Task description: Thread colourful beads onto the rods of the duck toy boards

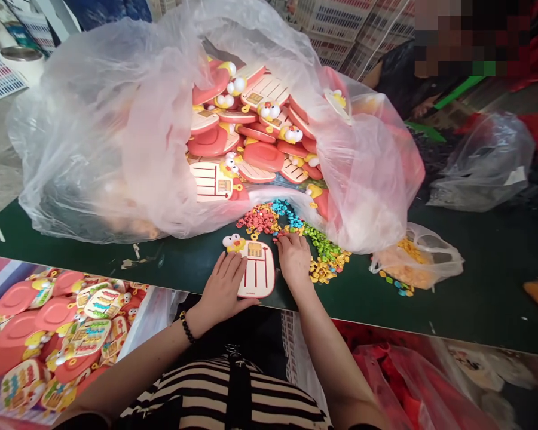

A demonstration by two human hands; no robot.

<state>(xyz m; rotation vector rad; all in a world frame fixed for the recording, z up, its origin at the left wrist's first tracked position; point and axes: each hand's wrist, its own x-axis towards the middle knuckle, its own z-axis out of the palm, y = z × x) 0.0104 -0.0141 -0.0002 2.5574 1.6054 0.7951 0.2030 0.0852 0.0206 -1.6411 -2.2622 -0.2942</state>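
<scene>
A cream toy board (260,276) with dark red slots and a duck-like head with bulging eyes lies on the green table. My left hand (223,285) holds it at its left side, fingers stretched over the face and thumb along the lower edge. To the board's right, my right hand (295,260) has its fingers bent together at the edge of a pile of small plastic pieces. Red pieces (260,220) are nearest its fingertips; blue pieces (283,209), green pieces (321,243) and yellow pieces (329,269) lie around it. What the fingertips pinch is hidden.
Behind the pieces, a large clear bag (94,131) spills over with similar boards. A small bag of yellow pieces (419,260) sits to the right. At lower left, a container holds boards filled with coloured pieces (89,337). Another person (394,71) is at upper right.
</scene>
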